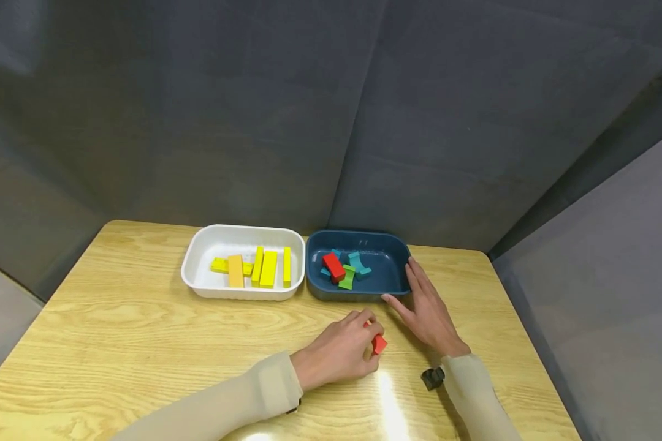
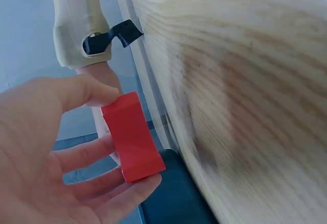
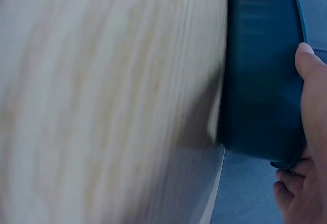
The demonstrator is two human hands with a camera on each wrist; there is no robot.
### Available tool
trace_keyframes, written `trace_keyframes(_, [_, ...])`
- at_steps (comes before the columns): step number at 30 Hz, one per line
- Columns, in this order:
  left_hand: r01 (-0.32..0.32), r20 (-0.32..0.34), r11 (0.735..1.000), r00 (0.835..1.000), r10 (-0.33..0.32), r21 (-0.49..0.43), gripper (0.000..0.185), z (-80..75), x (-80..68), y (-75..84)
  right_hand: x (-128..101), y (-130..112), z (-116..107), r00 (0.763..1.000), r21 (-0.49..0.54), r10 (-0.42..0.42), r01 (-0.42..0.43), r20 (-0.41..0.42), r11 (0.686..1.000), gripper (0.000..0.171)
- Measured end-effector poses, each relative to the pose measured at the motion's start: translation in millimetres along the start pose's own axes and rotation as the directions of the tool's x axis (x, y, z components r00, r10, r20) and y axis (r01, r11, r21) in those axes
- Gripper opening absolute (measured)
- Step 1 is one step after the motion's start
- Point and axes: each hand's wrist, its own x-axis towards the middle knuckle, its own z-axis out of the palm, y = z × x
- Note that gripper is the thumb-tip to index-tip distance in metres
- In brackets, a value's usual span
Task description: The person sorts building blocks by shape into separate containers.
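Note:
My left hand (image 1: 346, 350) pinches a small red block (image 1: 379, 344) just above the wooden table (image 1: 116, 343), in front of the blue tray (image 1: 358, 293). In the left wrist view the red block (image 2: 133, 137) sits between thumb and fingertips. My right hand (image 1: 427, 309) lies flat on the table with straight fingers touching the blue tray's right front corner; the right wrist view shows the tray wall (image 3: 260, 81) against the fingers (image 3: 309, 66). The blue tray holds a red block (image 1: 333, 266), teal and green blocks.
A white tray (image 1: 204, 288) to the left of the blue one holds several yellow bars and an orange bar (image 1: 235, 271). Grey fabric walls enclose the back and right. A black wrist-strap buckle (image 1: 433, 378) shows by the right sleeve.

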Motion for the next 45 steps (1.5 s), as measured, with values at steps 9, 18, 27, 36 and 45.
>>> trace_keyframes(9, [0.027, -0.006, 0.999, 1.0, -0.027, -0.027, 0.039, -19.3, -11.0, -2.5, 2, -1, 1, 1.0, -0.008, 0.009, -0.009, 0.004, 1.0, 0.104])
trace_keyframes(18, [0.02, -0.119, 0.999, 0.993, -0.024, -0.03, 0.038, -43.8, -5.6, -17.1, 5, 1, 1, 1.0, -0.008, -0.022, 0.022, -0.012, 1.0, 0.103])
trace_keyframes(27, [0.016, -0.198, 0.999, 0.98, -0.022, -0.032, 0.039, -57.5, 7.4, -26.6, 0, 3, 4, 0.999, 0.004, -0.033, 0.033, -0.004, 0.999, 0.102])
trace_keyframes(36, [0.094, -0.185, 0.995, 0.978, -0.097, -0.024, 0.043, -56.7, 34.3, -42.0, -2, 5, 2, 0.999, 0.013, -0.031, 0.031, -0.02, 0.999, 0.102])
trace_keyframes(45, [0.132, -0.14, 0.991, 0.981, -0.132, -0.011, 0.042, -49.6, 59.4, -55.4, 0, 4, 2, 0.998, 0.015, -0.052, 0.052, -0.03, 0.999, 0.101])
